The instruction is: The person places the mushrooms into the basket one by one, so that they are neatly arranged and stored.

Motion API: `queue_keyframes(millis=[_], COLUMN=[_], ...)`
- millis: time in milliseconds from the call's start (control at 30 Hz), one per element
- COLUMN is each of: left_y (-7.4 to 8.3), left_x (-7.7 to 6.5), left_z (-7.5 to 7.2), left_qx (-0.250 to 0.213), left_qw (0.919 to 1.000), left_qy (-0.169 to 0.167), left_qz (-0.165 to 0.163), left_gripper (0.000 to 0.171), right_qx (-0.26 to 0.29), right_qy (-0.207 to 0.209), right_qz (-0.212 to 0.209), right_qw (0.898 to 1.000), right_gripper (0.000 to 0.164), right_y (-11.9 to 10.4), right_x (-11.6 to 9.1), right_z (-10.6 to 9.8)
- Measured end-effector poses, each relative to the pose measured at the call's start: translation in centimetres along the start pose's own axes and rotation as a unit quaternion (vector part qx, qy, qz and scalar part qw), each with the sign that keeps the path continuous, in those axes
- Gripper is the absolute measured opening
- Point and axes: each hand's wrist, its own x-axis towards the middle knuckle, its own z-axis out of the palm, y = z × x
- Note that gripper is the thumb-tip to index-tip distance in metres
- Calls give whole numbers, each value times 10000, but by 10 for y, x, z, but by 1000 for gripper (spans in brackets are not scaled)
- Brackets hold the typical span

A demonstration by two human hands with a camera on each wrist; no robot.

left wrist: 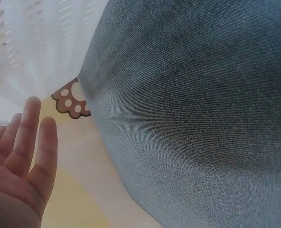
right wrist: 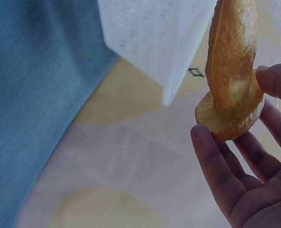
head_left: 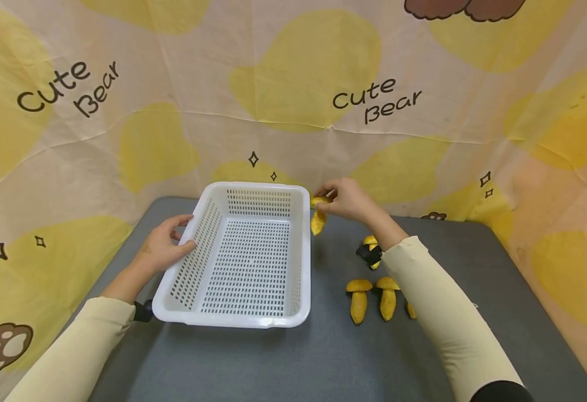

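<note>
A white perforated plastic basket (head_left: 249, 322) stands on the grey table. At its left rim is my left hand (head_left: 164, 243), thumb tip over the edge; its fingers look nearly straight in the left wrist view, close to the basket wall. Just beyond the right rim, my right hand (head_left: 345, 198) pinches a yellow-brown mushroom (head_left: 318, 221) by the cap, stem hanging down. The right wrist view shows the thumb and fingers around the cap of this mushroom (right wrist: 233, 61). Two more mushrooms, one (head_left: 358, 301) beside another (head_left: 387, 298), lie below the right forearm.
Another mushroom (head_left: 412, 310) is partly hidden by the right sleeve (head_left: 444, 312). A further one (head_left: 370, 240) shows behind the black wrist device (head_left: 369, 254). A printed cloth (head_left: 293, 100) hangs behind the grey table (head_left: 273, 363).
</note>
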Motion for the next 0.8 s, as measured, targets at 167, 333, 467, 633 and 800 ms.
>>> queue_keyframes(millis=[167, 333, 467, 633, 800], left_y=[0, 0, 0, 1, 0], left_x=[-1, 1, 1, 1, 2], left_z=[0, 0, -1, 0, 1], left_qx=[16, 7, -33, -10, 13], left_qw=[10000, 10000, 10000, 10000, 10000], left_qy=[-7, -18, -27, -39, -27], left_qz=[-22, -3, -31, -47, -30], left_gripper=[67, 68, 68, 68, 67], right_qx=[8, 44, 167, 435, 720], right_qy=[-30, 60, 96, 95, 183], right_qz=[-37, -105, -147, -159, -192], right_qw=[10000, 9999, 9997, 9989, 9971], right_gripper=[26, 26, 27, 26, 25], right_y=[-13, -25, -35, -46, -52], right_x=[8, 16, 24, 34, 45], right_z=[5, 9, 14, 21, 32])
